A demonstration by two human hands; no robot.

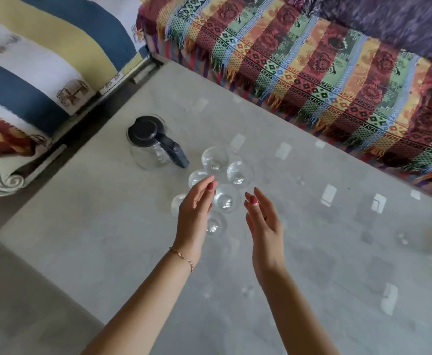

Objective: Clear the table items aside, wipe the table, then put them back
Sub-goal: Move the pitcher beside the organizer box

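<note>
Reaching for the glasses (221,183) clustered beside the jug (153,143) mid-table (107,239) — my left hand (195,210) and right hand (262,221) spread, empty. Clearing step, I judge; next, gripping one glass.

- A pale grey glass-topped table (299,252) fills most of the view, its surface showing bright rectangular reflections.
- A clear glass jug (151,144) with a black lid and black handle stands on it, toward the far left corner.
- Just right of the jug, a tight cluster of clear drinking glasses (214,158) stands upright, rims touching or nearly so.
</note>
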